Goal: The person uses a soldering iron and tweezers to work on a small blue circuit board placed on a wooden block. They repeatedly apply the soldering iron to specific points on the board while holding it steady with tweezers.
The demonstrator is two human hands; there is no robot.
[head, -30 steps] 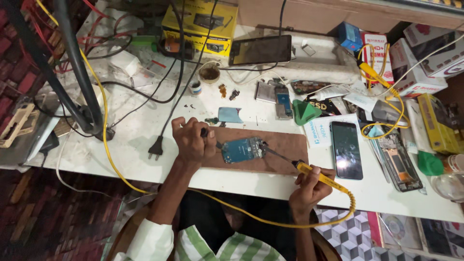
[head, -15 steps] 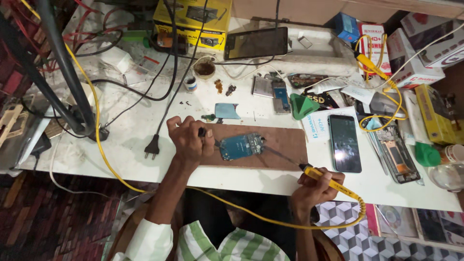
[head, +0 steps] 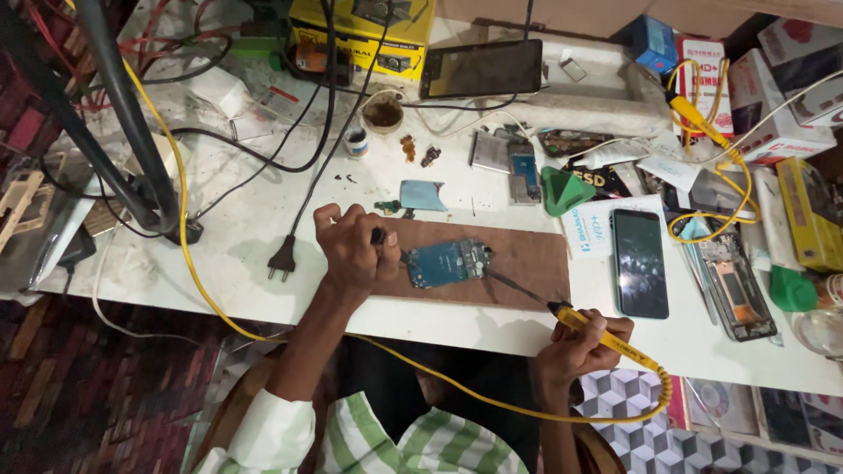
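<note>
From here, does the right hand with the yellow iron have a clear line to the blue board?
Probably yes. The right hand holds the yellow soldering iron, its tip already at the blue circuit board, with bare brown mat between. The left hand works the opposite edge.

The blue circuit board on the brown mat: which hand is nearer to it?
Left. The left hand is right beside the blue circuit board, holding a tool against its edge. The right hand is farther, holding the yellow soldering iron.

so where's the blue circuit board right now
In the head view the blue circuit board lies mid-table on the brown mat, just right of the left hand, with the yellow soldering iron in the right hand pointing at it.
</note>
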